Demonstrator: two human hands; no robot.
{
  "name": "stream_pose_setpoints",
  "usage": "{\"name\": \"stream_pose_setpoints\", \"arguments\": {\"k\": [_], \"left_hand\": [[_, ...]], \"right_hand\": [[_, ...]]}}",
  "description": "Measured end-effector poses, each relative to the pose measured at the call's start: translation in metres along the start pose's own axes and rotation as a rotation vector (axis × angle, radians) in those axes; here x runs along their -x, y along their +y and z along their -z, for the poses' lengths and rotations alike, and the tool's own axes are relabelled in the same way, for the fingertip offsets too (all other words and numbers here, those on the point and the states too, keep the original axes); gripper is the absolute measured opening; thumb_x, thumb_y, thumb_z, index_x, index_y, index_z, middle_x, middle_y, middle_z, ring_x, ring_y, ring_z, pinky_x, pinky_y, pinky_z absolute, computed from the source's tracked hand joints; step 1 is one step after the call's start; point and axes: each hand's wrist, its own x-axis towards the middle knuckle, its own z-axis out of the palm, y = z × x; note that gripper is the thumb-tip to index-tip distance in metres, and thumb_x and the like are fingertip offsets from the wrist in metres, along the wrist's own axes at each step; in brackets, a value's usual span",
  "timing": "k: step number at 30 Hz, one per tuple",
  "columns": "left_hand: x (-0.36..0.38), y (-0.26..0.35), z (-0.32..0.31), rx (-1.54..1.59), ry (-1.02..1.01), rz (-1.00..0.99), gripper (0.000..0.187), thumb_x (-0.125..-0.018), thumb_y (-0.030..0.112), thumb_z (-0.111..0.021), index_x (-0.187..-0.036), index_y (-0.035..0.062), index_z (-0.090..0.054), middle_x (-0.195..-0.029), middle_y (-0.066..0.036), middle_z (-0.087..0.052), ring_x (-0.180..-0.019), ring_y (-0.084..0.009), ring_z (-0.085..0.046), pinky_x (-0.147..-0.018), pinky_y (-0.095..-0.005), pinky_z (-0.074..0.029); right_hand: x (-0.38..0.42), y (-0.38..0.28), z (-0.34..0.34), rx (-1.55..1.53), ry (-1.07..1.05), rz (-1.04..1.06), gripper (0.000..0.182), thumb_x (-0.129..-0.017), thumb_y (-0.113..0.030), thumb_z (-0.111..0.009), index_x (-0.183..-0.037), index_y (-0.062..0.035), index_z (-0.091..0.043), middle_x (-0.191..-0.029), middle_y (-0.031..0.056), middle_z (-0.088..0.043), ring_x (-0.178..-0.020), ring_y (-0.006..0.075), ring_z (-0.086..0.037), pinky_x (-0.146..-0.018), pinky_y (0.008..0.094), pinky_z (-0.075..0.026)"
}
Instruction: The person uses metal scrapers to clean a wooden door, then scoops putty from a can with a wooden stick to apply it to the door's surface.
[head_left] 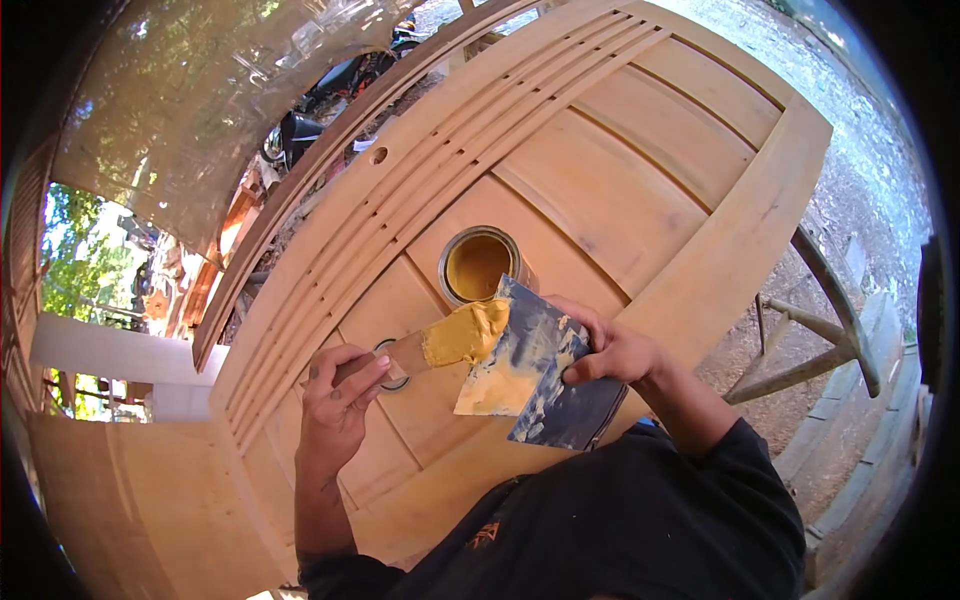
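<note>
Scraper (pixel 408 354) lies pinched in your left hand (pixel 335 395), long axis running rightward, putty-coated end at the stained plate (pixel 540 350) your right hand (pixel 622 354) clamps, nearer you than the open can (pixel 526 272).

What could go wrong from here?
Drips: the stick carries a thick load of filler above the door; a blob could drop onto it.
Spill: the can stands open close to the right hand and scraper; a bump might tip it.
</note>
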Motion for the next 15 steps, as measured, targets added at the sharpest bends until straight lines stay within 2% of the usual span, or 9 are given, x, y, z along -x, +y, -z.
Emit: {"name": "stream_pose_setpoints", "arguments": {"k": [3,6,9,15], "left_hand": [[-0.003,0.005,0.008,-0.039,0.008,0.012,0.042,-0.068,-0.005,-0.067,-0.104,0.0156,-0.066,-0.098,-0.009,-0.055,-0.088,-0.0262,-0.053,-0.072,-0.0342,-0.046],[-0.008,0.009,0.015,-0.113,0.051,-0.066,0.049,-0.065,-0.007,-0.069,-0.108,0.0156,-0.064,-0.099,-0.010,-0.055,-0.089,-0.0271,-0.052,-0.073,-0.0348,-0.045],[-0.014,0.018,0.010,-0.108,0.161,-0.096,0.055,-0.062,-0.008,-0.070,-0.113,0.0132,-0.061,-0.099,-0.010,-0.053,-0.088,-0.0274,-0.051,-0.074,-0.0360,-0.045],[-0.010,0.015,-0.005,-0.292,0.313,-0.251,0.058,-0.062,-0.008,-0.074,-0.115,0.0101,-0.059,-0.091,-0.008,-0.050,-0.078,-0.0230,-0.051,-0.062,-0.0319,-0.046]], "right_hand": [[-0.001,0.002,0.001,-0.019,-0.005,0.001,0.080,-0.070,0.006,-0.063,-0.140,-0.0044,-0.025,-0.129,0.0045,-0.045,-0.118,0.0127,-0.043,-0.100,0.0288,-0.034],[-0.003,0.001,0.000,-0.052,-0.014,0.013,0.081,-0.069,0.004,-0.064,-0.140,-0.0040,-0.025,-0.129,0.0047,-0.045,-0.118,0.0130,-0.043,-0.100,0.0291,-0.034],[-0.006,-0.001,-0.006,-0.079,-0.011,0.015,0.083,-0.067,0.003,-0.065,-0.140,-0.0034,-0.024,-0.130,0.0054,-0.045,-0.119,0.0140,-0.043,-0.100,0.0298,-0.034],[-0.006,-0.006,-0.015,-0.220,-0.008,-0.028,0.085,-0.066,0.003,-0.066,-0.140,-0.0028,-0.024,-0.132,0.0071,-0.044,-0.120,0.0157,-0.043,-0.100,0.0301,-0.034]]}}
